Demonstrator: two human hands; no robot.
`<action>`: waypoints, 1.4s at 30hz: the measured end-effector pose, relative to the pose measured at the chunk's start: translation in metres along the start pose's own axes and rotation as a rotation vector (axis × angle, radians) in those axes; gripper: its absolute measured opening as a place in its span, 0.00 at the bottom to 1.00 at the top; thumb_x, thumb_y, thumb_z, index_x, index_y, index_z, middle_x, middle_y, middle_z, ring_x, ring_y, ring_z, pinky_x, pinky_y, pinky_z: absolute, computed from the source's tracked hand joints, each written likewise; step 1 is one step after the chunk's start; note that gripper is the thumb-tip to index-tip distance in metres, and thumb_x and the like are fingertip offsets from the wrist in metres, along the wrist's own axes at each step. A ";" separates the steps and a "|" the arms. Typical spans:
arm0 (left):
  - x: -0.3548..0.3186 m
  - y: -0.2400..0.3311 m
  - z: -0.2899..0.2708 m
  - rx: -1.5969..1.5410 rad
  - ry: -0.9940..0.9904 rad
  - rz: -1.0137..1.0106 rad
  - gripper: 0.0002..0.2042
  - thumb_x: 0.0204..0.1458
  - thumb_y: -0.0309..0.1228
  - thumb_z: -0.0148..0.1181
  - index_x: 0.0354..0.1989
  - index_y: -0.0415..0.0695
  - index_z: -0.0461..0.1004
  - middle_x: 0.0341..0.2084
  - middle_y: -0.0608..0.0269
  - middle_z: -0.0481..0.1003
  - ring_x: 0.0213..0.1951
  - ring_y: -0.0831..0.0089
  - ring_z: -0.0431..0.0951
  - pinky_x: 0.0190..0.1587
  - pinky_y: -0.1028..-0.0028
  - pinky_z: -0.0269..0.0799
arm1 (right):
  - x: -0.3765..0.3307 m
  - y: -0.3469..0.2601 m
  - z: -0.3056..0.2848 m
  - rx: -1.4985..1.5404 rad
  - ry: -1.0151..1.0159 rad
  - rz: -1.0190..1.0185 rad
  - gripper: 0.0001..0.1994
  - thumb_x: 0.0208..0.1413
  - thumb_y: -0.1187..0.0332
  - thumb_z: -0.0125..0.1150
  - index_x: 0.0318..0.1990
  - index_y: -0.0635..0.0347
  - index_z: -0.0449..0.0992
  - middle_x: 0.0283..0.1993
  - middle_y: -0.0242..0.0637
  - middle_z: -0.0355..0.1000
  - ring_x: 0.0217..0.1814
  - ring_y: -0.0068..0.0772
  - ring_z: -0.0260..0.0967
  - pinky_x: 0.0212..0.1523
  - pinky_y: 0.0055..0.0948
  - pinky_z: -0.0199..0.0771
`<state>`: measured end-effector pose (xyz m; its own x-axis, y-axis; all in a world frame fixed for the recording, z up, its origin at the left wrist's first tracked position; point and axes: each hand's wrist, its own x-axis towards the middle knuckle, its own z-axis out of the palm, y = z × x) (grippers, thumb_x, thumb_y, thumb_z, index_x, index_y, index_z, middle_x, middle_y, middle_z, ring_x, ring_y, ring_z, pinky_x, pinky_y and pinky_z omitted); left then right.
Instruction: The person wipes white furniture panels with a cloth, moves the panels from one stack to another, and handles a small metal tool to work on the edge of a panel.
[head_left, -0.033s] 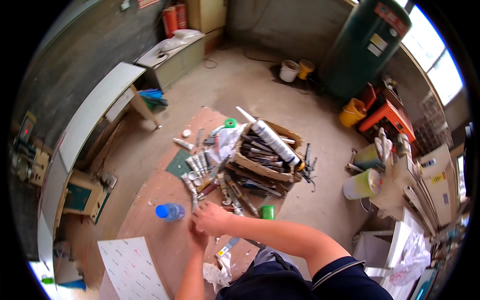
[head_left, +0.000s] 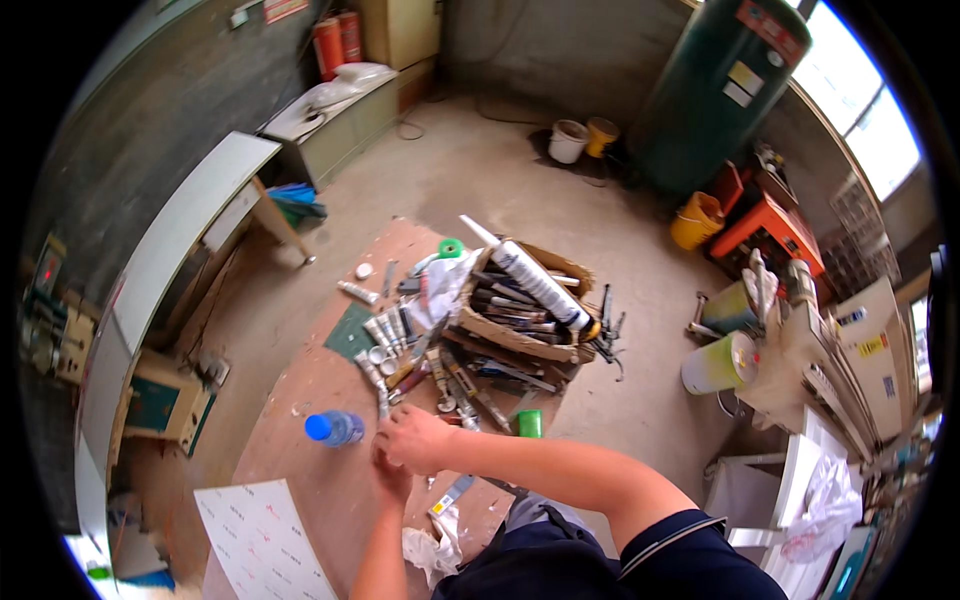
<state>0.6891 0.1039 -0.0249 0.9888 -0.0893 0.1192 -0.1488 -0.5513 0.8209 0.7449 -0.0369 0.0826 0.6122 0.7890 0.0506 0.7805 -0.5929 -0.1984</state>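
My right hand (head_left: 415, 441) reaches across from the right and is closed, its fingertips meeting those of my left hand (head_left: 390, 476) over the brown board (head_left: 290, 425). What they pinch between them is hidden and too small to name. A pale squeezed tube (head_left: 382, 396) lies just beyond the fingers. To the left of them is a clear bottle with a blue cap (head_left: 342, 428). Several paint tubes (head_left: 385, 330) and worn brushes (head_left: 440, 380) are spread farther back. A putty knife (head_left: 452, 495) rests near my body, beside a crumpled white tissue (head_left: 432, 550).
A cardboard box (head_left: 520, 335) full of tools stands at the board's far right, with a sealant cartridge (head_left: 540, 285) slanting across it. A green object (head_left: 530, 423) sits nearer me. A white printed sheet (head_left: 262, 535) covers the near left. Buckets (head_left: 720, 362) and leaning panels (head_left: 850, 370) are on the right.
The view has shifted slightly, so most of the scene sits a little farther left. Both hands stay together in nearly the same pose.
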 end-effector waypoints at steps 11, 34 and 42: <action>-0.011 -0.071 0.025 -0.879 0.003 -0.134 0.24 0.55 0.28 0.54 0.62 0.42 0.62 0.58 0.62 0.66 0.58 0.67 0.69 0.56 0.71 0.67 | 0.006 -0.004 0.009 0.193 -0.035 0.236 0.17 0.43 0.52 0.65 0.31 0.58 0.78 0.34 0.39 0.73 0.38 0.39 0.74 0.39 0.36 0.71; -0.006 -0.021 0.028 -0.088 0.186 -0.019 0.29 0.44 0.37 0.68 0.54 0.37 0.68 0.51 0.54 0.72 0.55 0.64 0.72 0.59 0.69 0.68 | -0.001 -0.011 -0.009 0.014 -0.116 0.274 0.27 0.50 0.42 0.58 0.39 0.61 0.75 0.34 0.42 0.77 0.37 0.43 0.77 0.38 0.39 0.75; -0.008 -0.016 0.030 -0.206 0.137 -0.187 0.32 0.42 0.38 0.69 0.58 0.42 0.66 0.53 0.54 0.71 0.56 0.63 0.71 0.59 0.69 0.67 | -0.005 -0.007 -0.002 -0.034 -0.032 0.148 0.23 0.47 0.49 0.62 0.38 0.61 0.74 0.34 0.41 0.75 0.36 0.42 0.77 0.38 0.39 0.75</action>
<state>0.6836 0.0883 -0.0556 0.9928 0.1185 0.0185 0.0265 -0.3668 0.9299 0.7372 -0.0368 0.0853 0.7168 0.6973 -0.0077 0.6864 -0.7075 -0.1683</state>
